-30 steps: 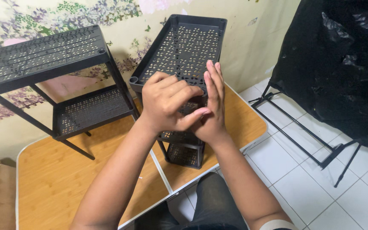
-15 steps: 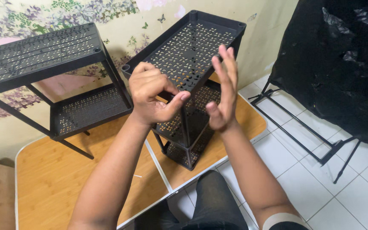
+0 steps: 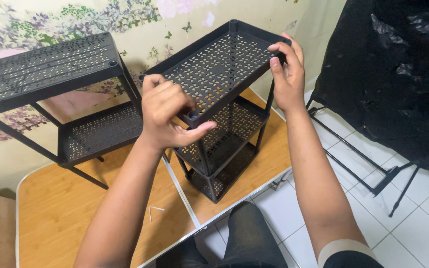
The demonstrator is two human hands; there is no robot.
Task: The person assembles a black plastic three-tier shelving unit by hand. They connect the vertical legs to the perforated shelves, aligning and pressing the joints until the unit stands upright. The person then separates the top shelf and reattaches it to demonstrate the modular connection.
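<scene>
**Both hands on the top tier of a black shelf rack**

A wooden folding bench (image 3: 75, 213) with a pale metal rim carries two racks. The black perforated plastic three-tier rack (image 3: 219, 114) stands tilted at its right end, near the edge. A second black perforated two-tier rack (image 3: 50, 94) stands to the left against the floral wall. The left hand (image 3: 167, 111) curls around the top tier's near corner, thumb out. The right hand (image 3: 286, 69) pinches the far right corner, fingers closed on the rim.
</scene>
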